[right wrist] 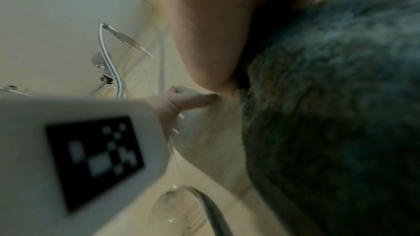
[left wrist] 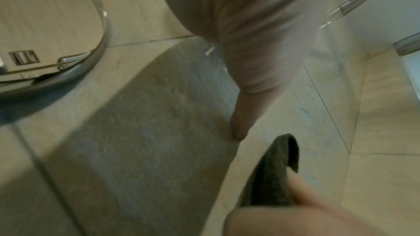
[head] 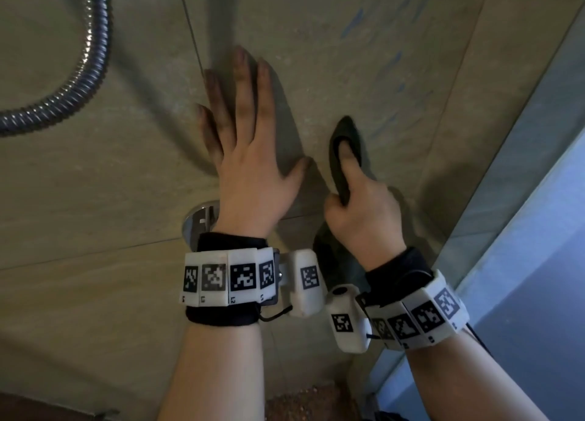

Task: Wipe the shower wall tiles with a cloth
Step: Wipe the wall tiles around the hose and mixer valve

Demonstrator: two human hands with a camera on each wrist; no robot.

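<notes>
The beige shower wall tiles (head: 364,72) fill the head view, with faint blue streaks (head: 354,21) at the upper right. My left hand (head: 247,129) lies flat on the tile, fingers straight and spread. Just to its right, my right hand (head: 357,199) grips a dark grey cloth (head: 343,135) and holds it against the wall, one finger stretched up along the cloth. The cloth's lower end (head: 329,256) hangs below that wrist. In the left wrist view the cloth (left wrist: 275,173) rises beside my left thumb (left wrist: 240,123). The cloth (right wrist: 336,114) fills the right half of the right wrist view.
A ribbed metal shower hose (head: 82,72) curves down the wall at the upper left. A chrome round fitting (head: 199,221) sits on the wall under my left wrist. A glass shower panel (head: 522,230) with its frame runs along the right side.
</notes>
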